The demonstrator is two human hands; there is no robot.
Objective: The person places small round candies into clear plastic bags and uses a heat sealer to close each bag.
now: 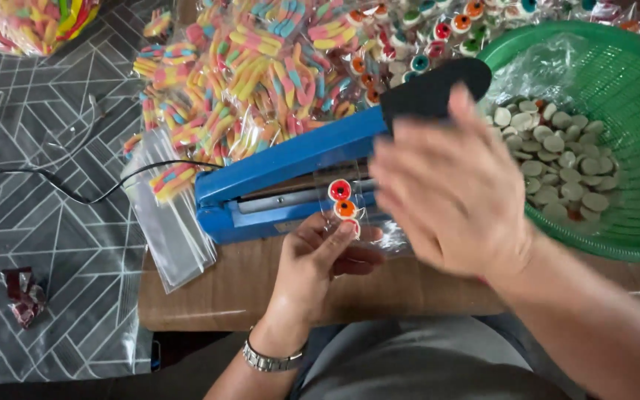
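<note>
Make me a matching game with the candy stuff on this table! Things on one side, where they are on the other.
Things:
1. Pale round candies
2. Small clear bag of eyeball candies
3. Empty clear plastic bags
4. Dark red crumpled wrapper

Places:
A. On the grey patterned floor mat
B. In the green plastic basket
C. Held by the left hand at the blue heat sealer
D. Stacked left of the sealer

Pairs: 1-B, 2-C, 3-D, 4-A

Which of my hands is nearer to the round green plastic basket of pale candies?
Right. The right hand hovers beside the round green plastic basket's left rim; the left hand is farther left, holding a small clear candy bag.
</note>
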